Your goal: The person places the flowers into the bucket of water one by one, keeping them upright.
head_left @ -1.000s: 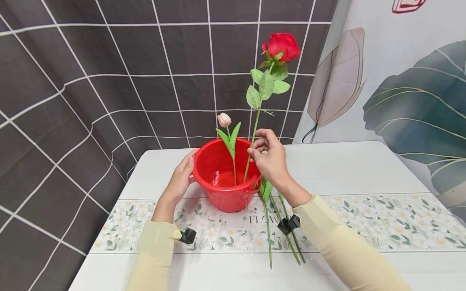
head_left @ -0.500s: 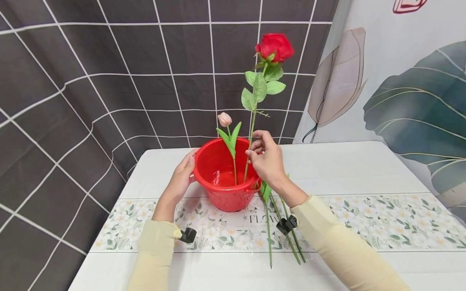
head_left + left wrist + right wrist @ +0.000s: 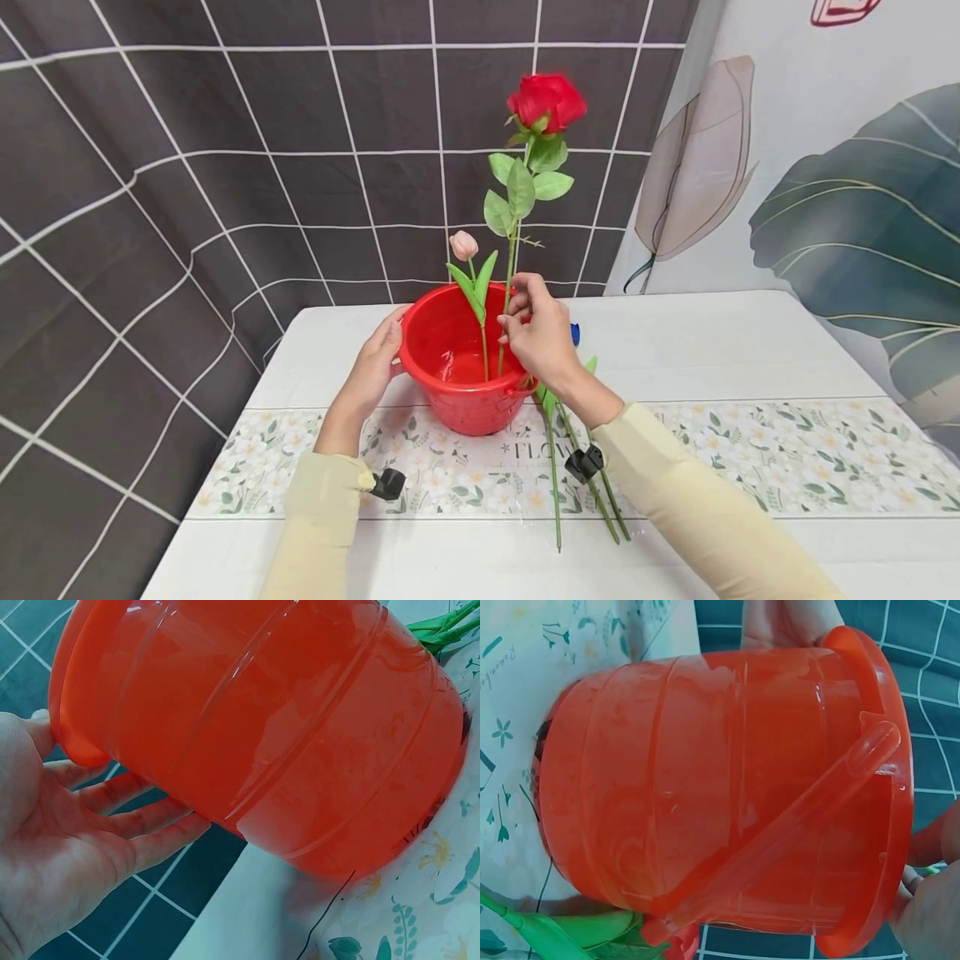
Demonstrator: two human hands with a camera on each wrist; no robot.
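The right hand (image 3: 543, 333) is curling its fingers and pinching the stem of the red rose (image 3: 520, 190) between thumb and fingertips, leaving almost no gap there. The rose is standing nearly upright: its bloom and leaves are rising well above the fingers, and its lower stem is reaching down below them inside the red bucket (image 3: 474, 412). The left hand (image 3: 369, 371) is resting against the bucket's outer left side, its fingers nearly straight and slightly spread, touching the wall below the rim.

One bucket is standing near the far edge of the tabletop (image 3: 720, 350), closer to the far left corner than to the far right one. One rose is in the right hand. One pale pink tulip (image 3: 478, 310) is leaning in the bucket, just left of the rose's stem. Three green stems (image 3: 555, 483) are lying to the bucket's right, their cut ends pointing toward the near edge. One blue piece (image 3: 575, 334) is showing behind the right hand, mostly hidden.
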